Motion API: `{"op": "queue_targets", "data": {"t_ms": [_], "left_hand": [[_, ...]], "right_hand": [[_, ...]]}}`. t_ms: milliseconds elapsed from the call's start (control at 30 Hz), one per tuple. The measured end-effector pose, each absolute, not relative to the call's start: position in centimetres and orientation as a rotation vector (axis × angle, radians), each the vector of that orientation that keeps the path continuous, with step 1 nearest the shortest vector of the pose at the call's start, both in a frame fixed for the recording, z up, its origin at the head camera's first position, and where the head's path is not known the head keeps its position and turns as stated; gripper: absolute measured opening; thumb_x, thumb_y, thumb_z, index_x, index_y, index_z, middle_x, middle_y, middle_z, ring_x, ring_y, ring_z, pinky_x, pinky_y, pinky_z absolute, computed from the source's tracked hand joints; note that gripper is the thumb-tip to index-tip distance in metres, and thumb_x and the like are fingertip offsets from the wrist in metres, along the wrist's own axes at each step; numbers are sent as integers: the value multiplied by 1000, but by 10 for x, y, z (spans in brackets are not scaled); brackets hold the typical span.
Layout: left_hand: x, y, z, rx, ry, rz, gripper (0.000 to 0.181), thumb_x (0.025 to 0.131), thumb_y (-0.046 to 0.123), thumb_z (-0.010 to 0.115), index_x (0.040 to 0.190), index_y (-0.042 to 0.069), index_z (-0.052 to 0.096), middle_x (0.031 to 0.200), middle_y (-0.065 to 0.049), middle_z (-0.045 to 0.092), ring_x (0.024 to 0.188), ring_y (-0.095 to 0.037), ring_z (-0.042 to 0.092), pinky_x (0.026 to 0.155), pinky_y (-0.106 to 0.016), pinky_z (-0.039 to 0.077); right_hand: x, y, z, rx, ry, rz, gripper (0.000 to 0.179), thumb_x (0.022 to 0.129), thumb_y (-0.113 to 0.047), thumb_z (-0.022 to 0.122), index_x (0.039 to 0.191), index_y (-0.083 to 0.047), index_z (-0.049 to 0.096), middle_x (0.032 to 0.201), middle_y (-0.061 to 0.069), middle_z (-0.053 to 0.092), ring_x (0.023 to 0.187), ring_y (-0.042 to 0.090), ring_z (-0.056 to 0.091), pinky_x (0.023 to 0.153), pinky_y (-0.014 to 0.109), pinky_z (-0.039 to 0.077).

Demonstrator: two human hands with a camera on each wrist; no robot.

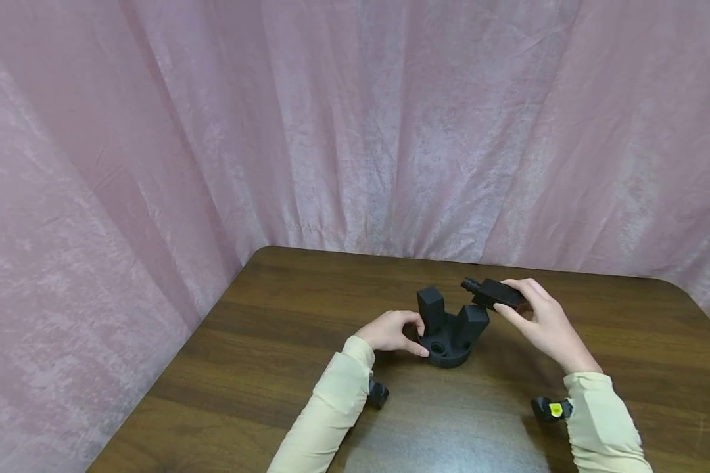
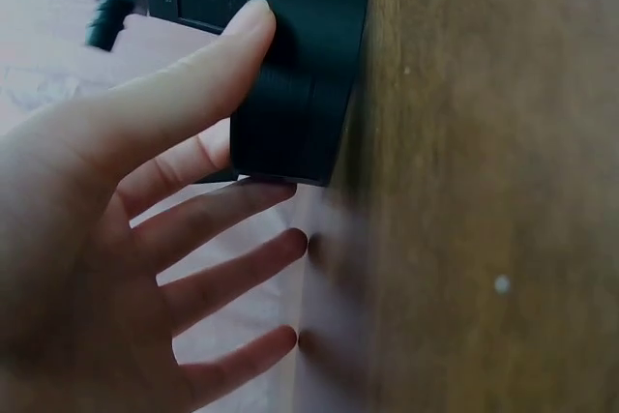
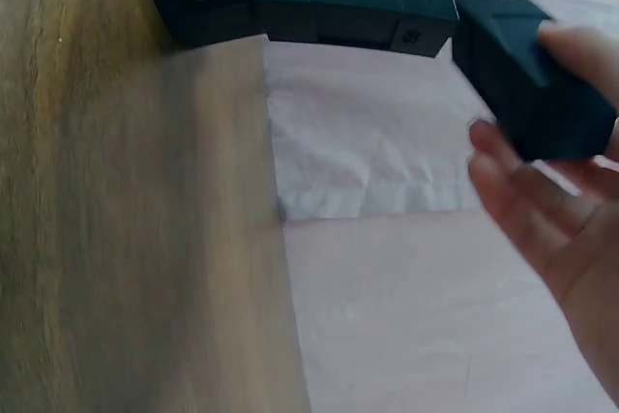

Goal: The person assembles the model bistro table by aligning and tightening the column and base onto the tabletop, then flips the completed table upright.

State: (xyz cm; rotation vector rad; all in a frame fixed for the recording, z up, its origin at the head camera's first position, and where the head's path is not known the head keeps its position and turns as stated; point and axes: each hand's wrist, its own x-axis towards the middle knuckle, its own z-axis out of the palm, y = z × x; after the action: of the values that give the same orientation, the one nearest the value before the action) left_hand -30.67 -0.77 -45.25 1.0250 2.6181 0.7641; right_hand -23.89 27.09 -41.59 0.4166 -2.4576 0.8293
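A black round base (image 1: pixel 449 360) with upright rectangular prongs and a ringed hole stands on the table. My left hand (image 1: pixel 390 331) grips its left side; in the left wrist view the thumb lies on the base wall (image 2: pixel 305 103) and the other fingers are spread beneath it, near the tabletop. Up beside the right prong (image 1: pixel 472 322), my right hand (image 1: pixel 543 325) holds a black rectangular block (image 1: pixel 499 293) between thumb and fingers. The block is tilted, its ribbed narrow tip pointing left over the base. Raised markings show on the prong in the right wrist view.
The brown wooden table (image 1: pixel 260 328) has rounded far corners. Pink curtains (image 1: pixel 355 131) hang right behind its far edge and along the left side. Small black wrist cameras hang under both sleeves, the right one (image 1: pixel 550 410) bearing a yellow patch.
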Motion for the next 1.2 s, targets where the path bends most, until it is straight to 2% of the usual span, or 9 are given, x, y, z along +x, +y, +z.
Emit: {"op": "queue_targets", "data": {"t_ms": [100,300,467,667,867,1033,1200], "left_hand": [[-305,-7,-451,971,2635,753,35,66,47,74,88,24,58,91,11,58,81,-9,49,70,-19,39],[-304,-6,-449,885,2670,743,35,63,48,75,85,27,58,91,12,58,80,-9,48,71,-23,39],[-303,-3,-449,837,2720,733,34,61,49,76,83,29,59,90,12,59,80,-8,49,74,-27,37],[-300,2,-450,804,2766,752,35,61,49,76,82,26,59,79,7,59,71,-8,48,64,-23,36],[-298,3,-449,785,2772,758,35,61,47,77,81,25,58,75,8,57,68,-9,47,59,-20,36],[-298,3,-449,781,2760,763,35,61,47,77,82,25,58,76,7,58,66,-9,46,57,-20,35],[-298,3,-449,769,2743,788,36,61,45,78,83,24,58,75,8,56,65,-9,45,56,-20,35]], "right_hand": [[-238,265,-414,524,-2398,865,39,80,-18,67,117,-21,54,104,-7,52,86,-7,45,72,6,38],[-237,254,-410,704,-2369,878,48,76,-13,70,119,-22,53,105,-9,52,89,-5,46,76,8,37],[-236,246,-408,795,-2388,878,50,74,-14,72,120,-23,52,105,-9,53,90,-4,49,77,9,40],[-235,239,-410,799,-2453,852,56,71,-19,75,121,-20,50,110,-7,56,87,1,55,76,14,44],[-237,234,-416,820,-2484,811,53,71,-20,75,116,-11,49,102,-7,58,82,3,56,73,20,47],[-236,228,-417,839,-2529,796,51,72,-22,74,115,-16,47,99,-9,58,81,4,56,69,24,48],[-236,225,-418,912,-2526,789,40,76,-21,70,112,-20,52,100,-9,57,82,4,55,70,24,47]]}}
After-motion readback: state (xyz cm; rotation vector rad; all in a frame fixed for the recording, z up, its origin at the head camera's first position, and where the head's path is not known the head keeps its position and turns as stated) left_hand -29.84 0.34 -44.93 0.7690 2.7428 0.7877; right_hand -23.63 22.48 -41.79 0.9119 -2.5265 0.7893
